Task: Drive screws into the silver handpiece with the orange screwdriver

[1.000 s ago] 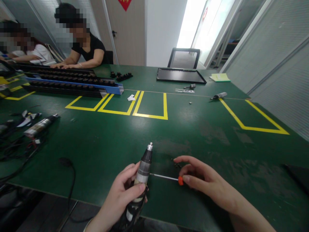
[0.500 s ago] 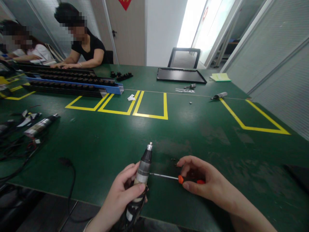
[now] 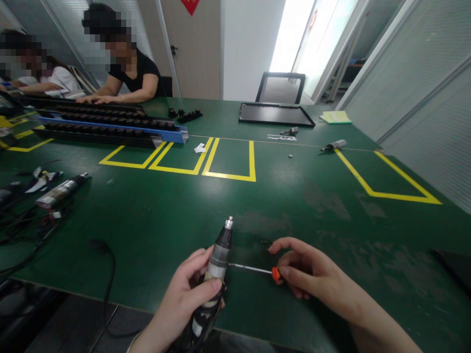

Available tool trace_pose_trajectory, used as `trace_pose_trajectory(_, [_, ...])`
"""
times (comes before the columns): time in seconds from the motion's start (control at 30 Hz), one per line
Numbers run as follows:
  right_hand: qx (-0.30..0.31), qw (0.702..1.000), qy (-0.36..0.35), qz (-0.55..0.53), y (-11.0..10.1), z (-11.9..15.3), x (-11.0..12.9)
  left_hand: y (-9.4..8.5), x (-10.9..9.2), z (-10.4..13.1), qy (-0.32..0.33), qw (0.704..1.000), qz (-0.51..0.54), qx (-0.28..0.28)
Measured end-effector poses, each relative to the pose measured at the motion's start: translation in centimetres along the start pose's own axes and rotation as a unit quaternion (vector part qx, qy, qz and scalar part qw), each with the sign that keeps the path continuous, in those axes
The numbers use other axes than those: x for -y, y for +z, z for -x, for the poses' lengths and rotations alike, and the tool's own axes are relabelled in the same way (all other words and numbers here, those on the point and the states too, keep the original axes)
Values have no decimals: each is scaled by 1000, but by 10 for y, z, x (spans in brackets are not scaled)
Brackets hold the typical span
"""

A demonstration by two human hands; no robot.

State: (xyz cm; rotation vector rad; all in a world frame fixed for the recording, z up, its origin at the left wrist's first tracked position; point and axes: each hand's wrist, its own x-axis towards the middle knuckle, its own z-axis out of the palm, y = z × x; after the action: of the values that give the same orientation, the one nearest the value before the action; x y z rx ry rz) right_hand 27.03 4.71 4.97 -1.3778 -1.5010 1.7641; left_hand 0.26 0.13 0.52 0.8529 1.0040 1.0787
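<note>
My left hand (image 3: 189,289) is wrapped round a black and silver electric screwdriver (image 3: 220,255), whose metal nose points up and away. From the right, a hand screwdriver (image 3: 253,268) with an orange-red and black handle lies level, its thin shaft tip touching or very near the side of the tool's body. My right hand (image 3: 312,272) holds that handle between thumb and fingers, the index finger reaching forward. Most of the handle is hidden by the hand. Tiny dark screws (image 3: 265,243) lie on the green table just beyond the index fingertip.
Another electric screwdriver (image 3: 61,191) and tangled cables (image 3: 22,230) lie at left. Blue and black rails (image 3: 114,126) stand back left, near two seated people. A black frame (image 3: 275,115), small tools (image 3: 334,145) and a yellow pad (image 3: 336,117) are at the back.
My right thumb and fingers have shifted round the orange-red handle, and now cover more of it. My left hand and the electric screwdriver have hardly moved.
</note>
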Motion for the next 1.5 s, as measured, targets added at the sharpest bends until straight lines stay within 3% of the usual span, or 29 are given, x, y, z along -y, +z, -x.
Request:
trace_pose_trajectory(0.2, [-20,997,-69,12,-2,-1,-3,0,2,-1,-5,1000,14,-3])
trace_pose_trajectory(0.37, [-11,997,-68,24,-2,0,-3,1,0,-1,-7,1000,11,-13])
trace_pose_trajectory(0.53, [2,1000,17,-24,0,3,1,2,-2,-1,-10,1000,5,-9])
trace_pose_trajectory(0.67, [-4,998,60,-1,1,2,3,0,1,0,-2,1000,7,-6])
trace_pose_trajectory(0.93, [-24,999,-39,5,-4,2,2,0,1,-1,-5,1000,10,-11])
trace_pose_trajectory(1.07, [-23,998,-48,16,-2,2,3,0,0,0,-11,1000,11,-10])
trace_pose_trajectory(1.37, [3,998,67,-11,0,-1,2,0,0,0,-8,1000,14,-6])
trace_pose_trajectory(1.5, [3,998,63,29,0,-1,2,0,-1,-1,-5,1000,9,-5])
